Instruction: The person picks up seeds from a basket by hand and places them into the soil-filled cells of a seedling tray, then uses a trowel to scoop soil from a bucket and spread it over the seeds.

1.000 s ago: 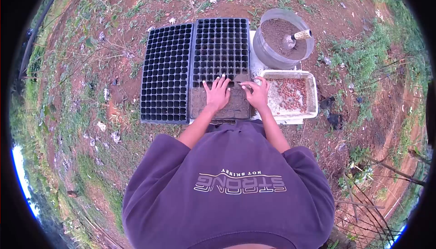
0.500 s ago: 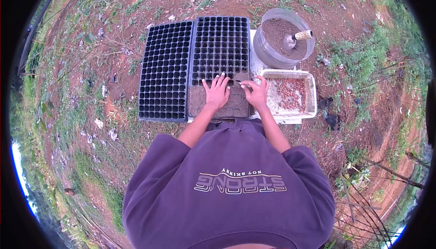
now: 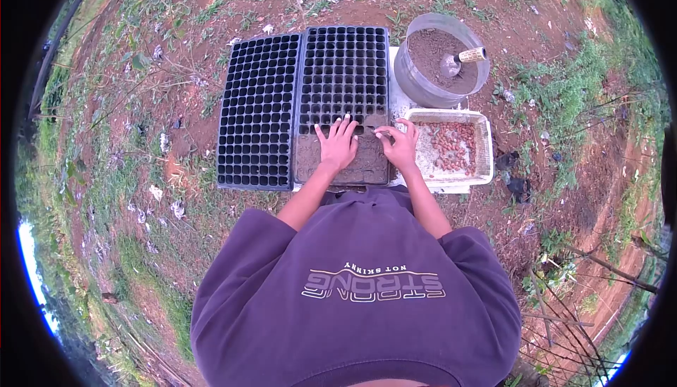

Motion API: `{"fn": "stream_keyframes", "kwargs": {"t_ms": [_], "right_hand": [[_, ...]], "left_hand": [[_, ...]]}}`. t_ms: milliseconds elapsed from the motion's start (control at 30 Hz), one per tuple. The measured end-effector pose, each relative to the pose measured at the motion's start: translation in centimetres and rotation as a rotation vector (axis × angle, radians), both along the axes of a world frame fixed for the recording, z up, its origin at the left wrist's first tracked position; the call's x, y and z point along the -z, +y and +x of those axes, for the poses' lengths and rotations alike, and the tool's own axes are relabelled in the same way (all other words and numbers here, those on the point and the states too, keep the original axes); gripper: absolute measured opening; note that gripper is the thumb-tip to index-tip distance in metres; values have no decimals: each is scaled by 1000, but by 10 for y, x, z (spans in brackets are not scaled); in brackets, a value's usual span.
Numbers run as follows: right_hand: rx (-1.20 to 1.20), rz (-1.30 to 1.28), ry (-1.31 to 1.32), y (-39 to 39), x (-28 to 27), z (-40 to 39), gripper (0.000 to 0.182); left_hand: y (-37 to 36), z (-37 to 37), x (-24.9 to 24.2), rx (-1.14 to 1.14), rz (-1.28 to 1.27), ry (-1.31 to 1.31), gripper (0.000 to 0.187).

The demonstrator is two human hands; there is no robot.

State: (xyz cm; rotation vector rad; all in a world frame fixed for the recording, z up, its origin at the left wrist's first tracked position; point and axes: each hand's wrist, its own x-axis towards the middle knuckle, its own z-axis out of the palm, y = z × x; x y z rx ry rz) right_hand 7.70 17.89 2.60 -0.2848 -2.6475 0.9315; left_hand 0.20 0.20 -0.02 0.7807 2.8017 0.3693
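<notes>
Two black seedling trays lie side by side: the left tray [image 3: 257, 112] has bare cells, while the right tray [image 3: 344, 76] has soil [image 3: 360, 165] covering its near part. My left hand [image 3: 339, 146] rests palm down with spread fingers on that soil, fingertips at the edge of the uncovered cells. My right hand [image 3: 400, 146] is over the right tray's right edge, its thumb and index finger brought together near the soil. Whatever may be between those fingertips is too small to make out.
A white basket [image 3: 486, 148] with reddish-brown seeds [image 3: 455, 148] stands just right of my right hand. Behind it is a round container [image 3: 416, 87] of soil, holding a trowel [image 3: 465, 57]. Dry branches [image 3: 613, 270] stick up at the lower right.
Both hands keep nearly the same places and poses. The whole view has shifted very slightly.
</notes>
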Motion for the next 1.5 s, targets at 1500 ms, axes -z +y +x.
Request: {"fn": "stream_keyframes", "kwargs": {"t_ms": [1500], "right_hand": [[54,-21,14,-1,4,-1,13]], "left_hand": [[-3,-2,0,49,-50,44,45]]}}
